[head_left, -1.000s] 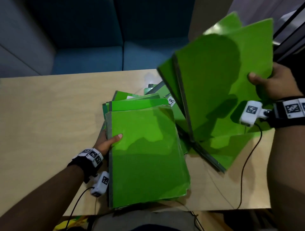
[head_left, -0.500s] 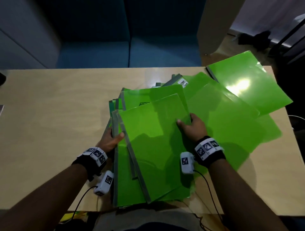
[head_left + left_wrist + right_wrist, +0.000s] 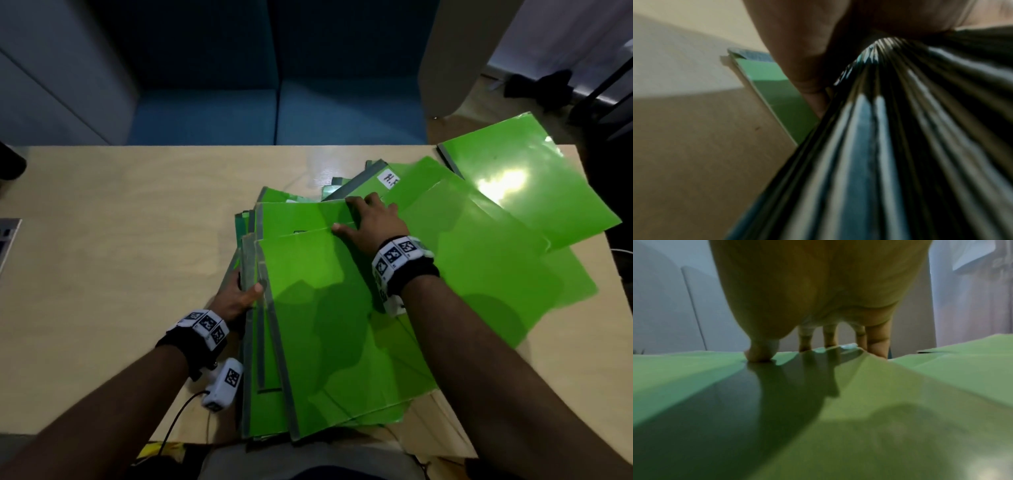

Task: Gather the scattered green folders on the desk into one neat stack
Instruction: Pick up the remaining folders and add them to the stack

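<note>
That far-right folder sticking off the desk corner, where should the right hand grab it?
Take the far-right folder by its overhanging right edge, coming in from the right. That edge juts past the desk, probably leaving room for fingers beneath and a thumb on top. Its near-left part lies over neighbouring folders, so sliding it left should carry it onto the stack.

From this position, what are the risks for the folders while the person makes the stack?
1. The stack juts past the near edge of the desk, so a push may tip it off.
2. The far-right folder also overhangs the desk.
3. The left hand grips only the spines, and the right hand rests on glossy covers that may slide.
</note>
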### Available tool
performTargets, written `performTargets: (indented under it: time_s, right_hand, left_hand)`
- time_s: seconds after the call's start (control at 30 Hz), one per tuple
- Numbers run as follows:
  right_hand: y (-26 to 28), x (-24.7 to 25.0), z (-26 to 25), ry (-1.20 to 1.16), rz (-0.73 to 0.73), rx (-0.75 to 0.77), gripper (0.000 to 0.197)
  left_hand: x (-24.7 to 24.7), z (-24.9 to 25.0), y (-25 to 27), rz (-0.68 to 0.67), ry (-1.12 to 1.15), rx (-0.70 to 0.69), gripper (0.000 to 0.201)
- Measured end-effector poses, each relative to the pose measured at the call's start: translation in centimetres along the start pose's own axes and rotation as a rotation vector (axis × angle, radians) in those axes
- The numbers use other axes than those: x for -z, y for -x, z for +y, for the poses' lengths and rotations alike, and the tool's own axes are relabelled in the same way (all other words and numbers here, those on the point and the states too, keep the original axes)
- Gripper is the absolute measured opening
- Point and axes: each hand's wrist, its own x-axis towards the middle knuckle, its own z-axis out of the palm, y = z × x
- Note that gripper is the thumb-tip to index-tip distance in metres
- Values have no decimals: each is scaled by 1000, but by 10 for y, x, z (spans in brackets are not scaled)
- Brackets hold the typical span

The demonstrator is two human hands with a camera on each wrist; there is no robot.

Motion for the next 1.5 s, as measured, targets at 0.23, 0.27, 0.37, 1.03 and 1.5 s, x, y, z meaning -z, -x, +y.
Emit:
performTargets:
  time_s: [0.23,0.27,0.37,1.03,1.5]
  right_hand:
    - [15,-17,-6,-91,49,-104,54]
    - [15,-17,-5,-121,57,-87,50]
    - [18,-15,1,-182,67,-15,42]
    - [38,27,203,12,36,-562,114]
    - [45,27,211,-327,6,-687,102]
  left_hand:
    - [8,-16,0,-23,-41,121,130]
    - [9,-20,0,-33,-10,157,135]
    - [9,-18,0,-33,158,283,136]
    - [7,-27,-1,-48,122,180,123]
    - [16,-39,-4,-53,144,216,114]
